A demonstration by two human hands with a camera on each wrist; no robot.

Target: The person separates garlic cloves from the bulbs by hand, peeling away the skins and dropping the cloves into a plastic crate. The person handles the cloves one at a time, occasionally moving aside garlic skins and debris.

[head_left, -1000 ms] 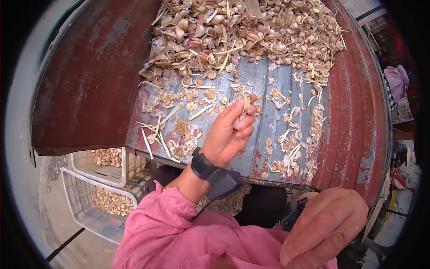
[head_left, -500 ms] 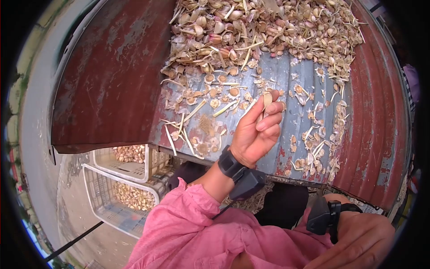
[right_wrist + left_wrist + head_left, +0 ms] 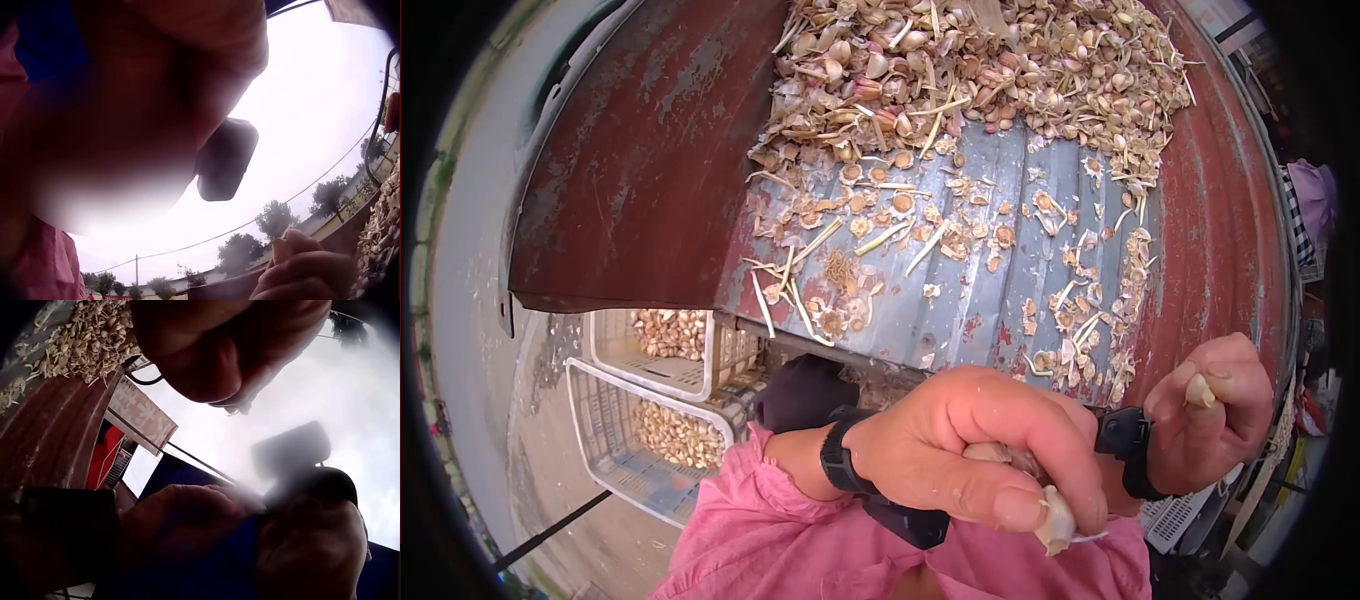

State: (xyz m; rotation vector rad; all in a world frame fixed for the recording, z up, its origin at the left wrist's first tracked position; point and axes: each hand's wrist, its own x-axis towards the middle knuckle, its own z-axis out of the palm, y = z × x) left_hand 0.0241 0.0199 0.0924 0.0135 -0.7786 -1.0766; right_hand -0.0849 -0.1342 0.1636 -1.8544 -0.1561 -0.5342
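Observation:
My left hand [image 3: 990, 440] is close to the camera in the head view, in front of the pink shirt. Its thumb and forefinger pinch a pale garlic clove [image 3: 1056, 522] with a thin strand of skin trailing from it. More garlic shows inside the curled palm. To the right, my right hand [image 3: 1225, 410] is raised and pinches another whitish clove [image 3: 1199, 391] in its fingertips. In the right wrist view the left hand [image 3: 306, 269] appears low, a clove [image 3: 282, 250] at its fingertips. Dark, blurred fingers fill the top of both wrist views.
A heap of garlic cloves and skins [image 3: 1000, 70] covers the far part of the corrugated metal sheet [image 3: 900, 320]. Dry stems [image 3: 815, 240] and root discs lie scattered nearer. Below left, two white plastic crates [image 3: 580, 400] hold cloves. A red metal panel [image 3: 630, 170] slopes at left.
My left hand has come back from over the metal sheet towards my body, turning over. The right hand has risen from the lower right, and its clove now shows.

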